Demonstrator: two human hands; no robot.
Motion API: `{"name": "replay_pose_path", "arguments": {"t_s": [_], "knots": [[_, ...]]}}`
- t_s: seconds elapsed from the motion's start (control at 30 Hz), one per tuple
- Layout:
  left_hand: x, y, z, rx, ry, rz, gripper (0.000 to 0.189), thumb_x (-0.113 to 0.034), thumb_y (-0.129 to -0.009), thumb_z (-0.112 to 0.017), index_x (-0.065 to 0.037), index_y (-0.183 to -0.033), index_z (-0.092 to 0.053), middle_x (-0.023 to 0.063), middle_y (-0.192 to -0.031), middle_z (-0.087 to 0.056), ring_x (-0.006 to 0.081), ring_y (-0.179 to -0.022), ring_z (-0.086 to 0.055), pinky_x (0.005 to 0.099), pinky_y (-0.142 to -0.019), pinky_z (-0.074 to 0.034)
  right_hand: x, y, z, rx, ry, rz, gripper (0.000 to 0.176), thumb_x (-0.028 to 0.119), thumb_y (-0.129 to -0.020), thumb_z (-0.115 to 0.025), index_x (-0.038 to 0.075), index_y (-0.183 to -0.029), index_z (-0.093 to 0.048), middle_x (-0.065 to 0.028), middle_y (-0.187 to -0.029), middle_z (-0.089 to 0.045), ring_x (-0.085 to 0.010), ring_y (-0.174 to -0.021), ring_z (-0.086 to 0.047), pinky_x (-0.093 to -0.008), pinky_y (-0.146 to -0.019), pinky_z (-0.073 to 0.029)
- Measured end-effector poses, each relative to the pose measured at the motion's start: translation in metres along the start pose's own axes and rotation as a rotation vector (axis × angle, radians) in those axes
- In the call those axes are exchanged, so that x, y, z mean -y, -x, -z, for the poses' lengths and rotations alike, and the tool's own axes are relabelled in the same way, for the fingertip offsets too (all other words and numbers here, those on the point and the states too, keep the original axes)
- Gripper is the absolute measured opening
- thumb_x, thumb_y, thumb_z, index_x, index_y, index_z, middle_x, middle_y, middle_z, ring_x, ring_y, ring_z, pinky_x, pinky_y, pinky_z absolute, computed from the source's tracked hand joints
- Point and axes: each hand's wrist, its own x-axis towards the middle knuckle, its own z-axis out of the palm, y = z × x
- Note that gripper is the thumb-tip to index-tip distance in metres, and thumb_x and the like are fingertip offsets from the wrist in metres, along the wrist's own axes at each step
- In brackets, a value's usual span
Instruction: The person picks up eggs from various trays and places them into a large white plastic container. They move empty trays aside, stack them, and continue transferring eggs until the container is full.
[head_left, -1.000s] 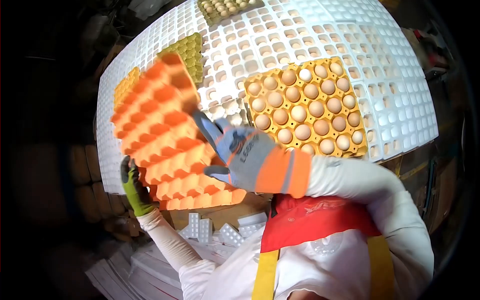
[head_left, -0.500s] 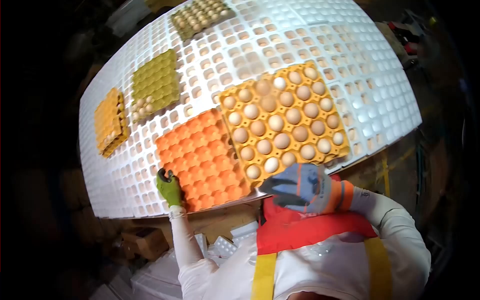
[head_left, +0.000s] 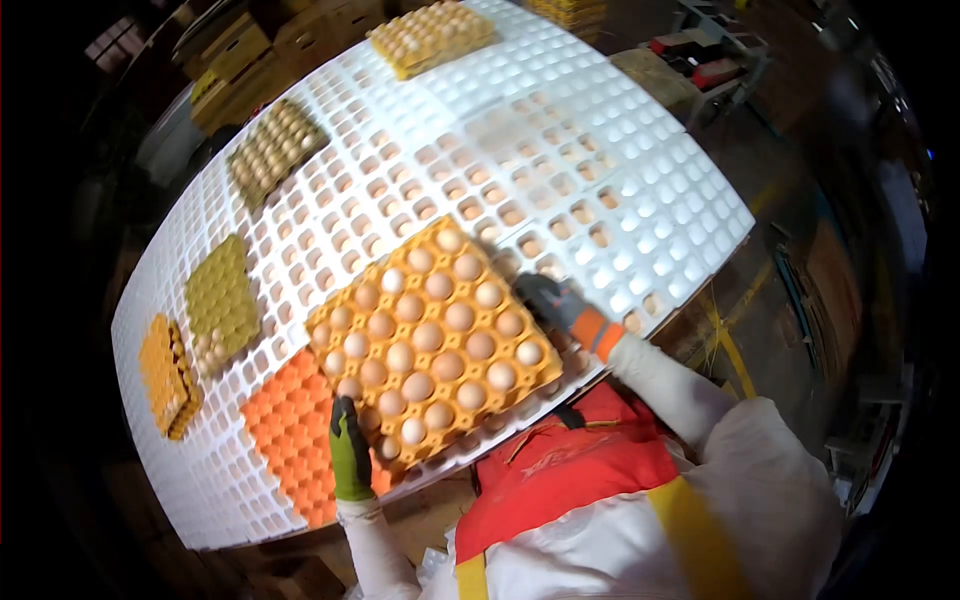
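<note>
A yellow egg tray (head_left: 546, 371) full of brown and pale eggs lies in the middle of the near side. My left hand (head_left: 352, 455), in a green glove with dark fingertips, grips its lower left edge. At the opposite edge my right hand (head_left: 553, 300), in a dark grey glove with an orange cuff, has its fingers against the tray's side; they are partly blurred. An orange egg tray (head_left: 285, 425) without eggs sits to the left, partly covered by the yellow tray.
The white table-like surface (head_left: 640, 240) is made of pocketed trays, many pockets holding eggs. On it stand a green tray (head_left: 222, 290) with a few eggs, a yellow stack (head_left: 165, 380), an egg-filled darker tray (head_left: 275, 150) and a far yellow tray (head_left: 425, 65). Cartons (head_left: 235, 60) stand behind.
My right hand has gone from near my apron to the yellow tray's right edge. My left hand has left the orange tray's left side for the yellow tray, which now overlaps the orange one.
</note>
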Motion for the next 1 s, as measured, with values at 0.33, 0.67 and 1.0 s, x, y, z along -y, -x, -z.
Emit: {"name": "replay_pose_path", "arguments": {"t_s": [0.33,0.67,1.0], "knots": [[0.023,-0.013,-0.014,-0.028,0.166,0.134,0.058,-0.042,-0.106,-0.05,-0.002,-0.147,-0.041,0.0096,-0.134,-0.058,0.0206,-0.117,-0.058,0.0361,-0.097,-0.05,0.067,-0.015,0.007,0.164,-0.119,-0.255,0.058,0.051,-0.096,-0.059,0.008,-0.134,-0.055,-0.0249,-0.132,-0.054,-0.0426,-0.12,-0.053,-0.0501,-0.103,-0.044],[-0.017,-0.011,-0.051,-0.122,0.274,0.315,0.06,-0.051,-0.104,-0.048,-0.003,-0.14,-0.05,0.008,-0.129,-0.062,0.0178,-0.106,-0.064,0.0333,-0.09,-0.054,0.084,-0.012,-0.002,0.135,0.104,-0.283,0.067,0.053,-0.092,-0.062,0.003,-0.137,-0.053,-0.0253,-0.138,-0.051,-0.0434,-0.122,-0.052,-0.05,-0.103,-0.043],[-0.044,0.012,-0.075,-0.65,-0.814,-0.504,0.042,-0.016,-0.088,-0.076,0.0,-0.125,-0.062,0.0138,-0.123,-0.065,0.0281,-0.111,-0.061,0.0388,-0.096,-0.048,0.099,-0.01,0.06,0.118,0.182,0.253,0.051,0.037,-0.089,-0.071,0.009,-0.13,-0.06,-0.0175,-0.139,-0.05,-0.0364,-0.123,-0.049,-0.0487,-0.103,-0.041]]}}
